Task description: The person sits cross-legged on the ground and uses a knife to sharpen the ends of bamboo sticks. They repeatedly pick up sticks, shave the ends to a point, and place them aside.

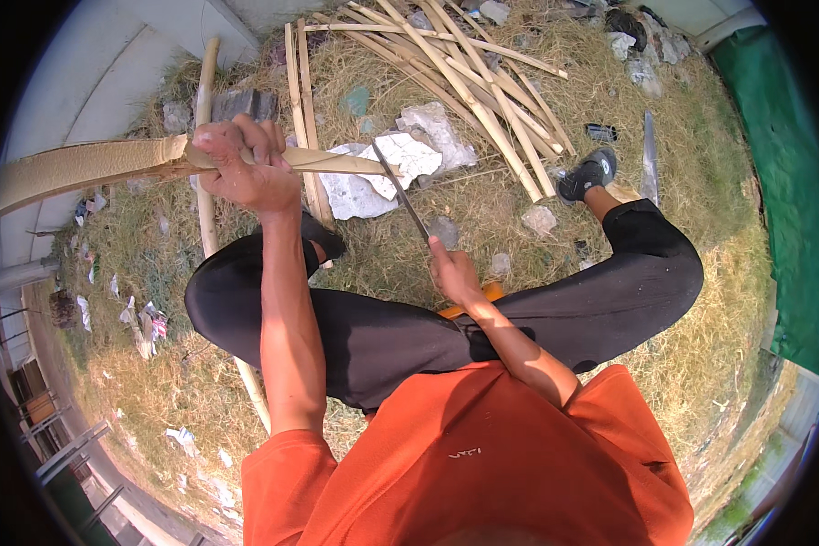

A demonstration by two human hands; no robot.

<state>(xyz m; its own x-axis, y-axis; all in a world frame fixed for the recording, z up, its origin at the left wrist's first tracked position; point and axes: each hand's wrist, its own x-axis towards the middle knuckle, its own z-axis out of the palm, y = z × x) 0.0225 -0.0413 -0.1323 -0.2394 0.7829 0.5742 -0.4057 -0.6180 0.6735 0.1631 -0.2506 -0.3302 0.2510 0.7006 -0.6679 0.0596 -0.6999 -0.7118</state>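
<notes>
In the head view, a wide split bamboo piece (82,168) is being held out over the grassy ground (728,300), its long axis running roughly left to right in front of the person. The left hand (241,164) is being kept closed tightly around it, fingers wrapped over the top near the point where the broad part narrows into a thin tapering strip. That strip is pointing rightward, toward a knife (402,196) whose blade is being set against its tip.

The right hand (455,273) is being kept closed around the knife's orange handle, thumb laid up along the back, with the blade slanting up and left to meet the bamboo. The bamboo is thus lying ahead of and above the right hand, and the left hand is the one nearer to it, being directly on it.

The person is seen sitting with legs in black trousers folded beneath the hands. Toward the far edge of the ground, a pile of split bamboo slats (464,82) is lying, with pale broken stones (400,155) just below the bamboo tip.
</notes>
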